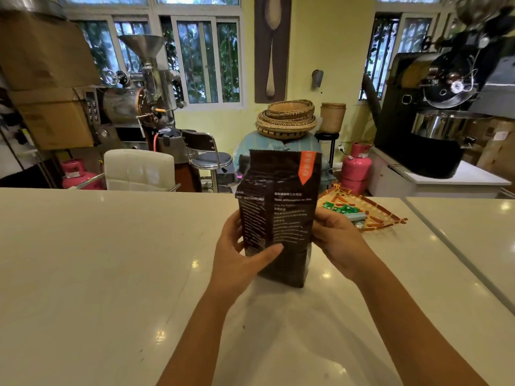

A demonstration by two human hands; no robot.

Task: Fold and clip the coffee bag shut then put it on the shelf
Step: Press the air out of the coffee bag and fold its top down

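A tall dark brown coffee bag (281,207) with white print and an orange tag at its top right stands upright on the white counter (111,260). Its top is unfolded and stands straight up. My left hand (239,257) grips the bag's left side, thumb across the front. My right hand (337,240) holds the bag's right side, fingers hidden behind it. No clip is in either hand. No shelf is in view.
A woven tray (373,211) with green packets and a pale blue object lies on the counter just right of the bag. Beyond the counter stand a white chair (139,168), a stool, pink gas cylinders (355,168), stacked baskets and two coffee roasters.
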